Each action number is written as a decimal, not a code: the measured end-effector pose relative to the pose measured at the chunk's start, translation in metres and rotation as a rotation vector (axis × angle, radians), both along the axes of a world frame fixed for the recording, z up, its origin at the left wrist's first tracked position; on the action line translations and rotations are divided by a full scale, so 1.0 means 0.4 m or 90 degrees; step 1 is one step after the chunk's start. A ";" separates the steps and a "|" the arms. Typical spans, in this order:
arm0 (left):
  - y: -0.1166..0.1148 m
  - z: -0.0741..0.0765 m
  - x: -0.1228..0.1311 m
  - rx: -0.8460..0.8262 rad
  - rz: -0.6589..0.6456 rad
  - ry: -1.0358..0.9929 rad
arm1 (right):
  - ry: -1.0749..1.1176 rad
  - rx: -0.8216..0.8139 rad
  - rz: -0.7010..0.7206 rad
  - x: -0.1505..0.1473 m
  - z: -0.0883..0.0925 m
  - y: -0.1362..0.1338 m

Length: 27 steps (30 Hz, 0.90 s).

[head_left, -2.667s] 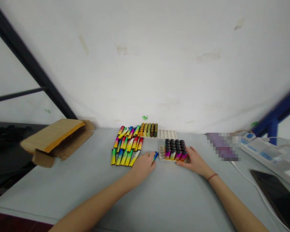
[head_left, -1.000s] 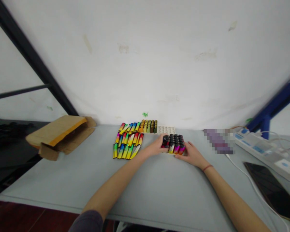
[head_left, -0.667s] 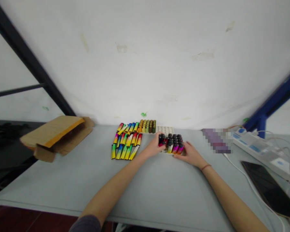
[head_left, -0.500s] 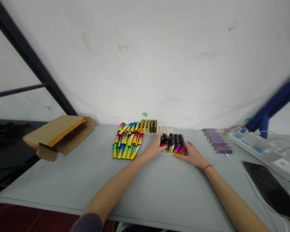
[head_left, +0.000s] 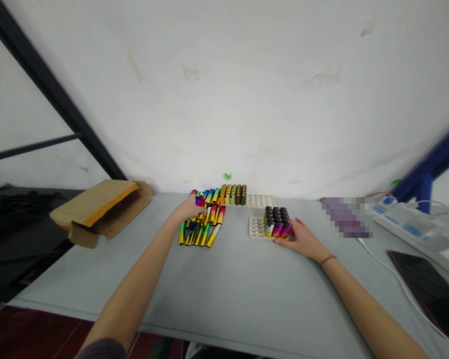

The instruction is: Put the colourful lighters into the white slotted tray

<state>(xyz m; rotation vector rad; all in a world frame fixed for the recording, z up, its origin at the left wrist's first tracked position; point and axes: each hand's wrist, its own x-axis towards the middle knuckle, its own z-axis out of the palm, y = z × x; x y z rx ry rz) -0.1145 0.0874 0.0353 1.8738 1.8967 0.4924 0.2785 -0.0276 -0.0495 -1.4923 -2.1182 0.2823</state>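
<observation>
My left hand is closed over the upper left of the metallic rainbow sleeves. A magenta and dark bit shows at its fingertips; it looks like the lighters held there a moment ago, mostly hidden by the fingers. My right hand rests at the right side of a block of black-topped lighters, thumb at the front edge and fingers behind. These lighters stand upright in a white holed tray, whose left columns show bare holes.
Behind stand upright gold-topped pieces beside a second white holed tray. An opened cardboard box lies at the left. On the right are a power strip, a cable and a dark phone. A wall closes off the back.
My left hand has moved left from the tray to the sleeves, and the lighters at the tray's left side are gone from there. My right hand stays by the tray.
</observation>
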 end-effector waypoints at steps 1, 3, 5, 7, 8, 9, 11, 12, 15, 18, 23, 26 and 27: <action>-0.003 0.001 0.001 -0.020 -0.005 0.047 | -0.001 0.001 -0.001 0.000 -0.001 0.000; -0.011 0.005 0.020 -0.059 0.000 0.139 | -0.002 -0.001 -0.002 0.001 -0.001 0.000; -0.019 0.012 0.044 -0.062 0.002 0.204 | -0.004 -0.010 0.001 0.001 0.001 0.001; -0.023 0.017 0.060 -0.051 0.002 0.245 | -0.008 -0.022 0.006 0.001 0.003 0.001; -0.023 0.019 0.062 -0.044 0.005 0.257 | -0.009 -0.025 0.008 0.001 0.003 0.001; -0.023 0.021 0.061 -0.040 0.010 0.265 | -0.008 -0.026 0.008 0.001 0.004 0.001; -0.023 0.021 0.053 -0.041 0.028 0.272 | -0.004 -0.023 0.006 0.001 0.003 0.000; -0.024 0.020 0.046 -0.044 0.038 0.274 | -0.002 -0.022 0.006 0.001 0.003 0.000; -0.025 0.012 0.029 -0.036 0.064 0.287 | 0.003 -0.016 0.011 0.002 0.002 -0.001; -0.027 -0.003 0.020 -0.024 0.076 0.299 | 0.000 -0.021 0.008 0.001 0.004 -0.002; -0.038 -0.033 0.022 0.026 0.081 0.293 | -0.005 -0.033 0.001 -0.002 0.013 -0.004; -0.050 -0.048 0.027 0.083 0.065 0.281 | 0.001 -0.027 0.004 -0.002 0.011 -0.004; -0.053 -0.052 0.028 0.104 0.056 0.279 | 0.003 -0.024 0.005 -0.001 0.009 -0.003</action>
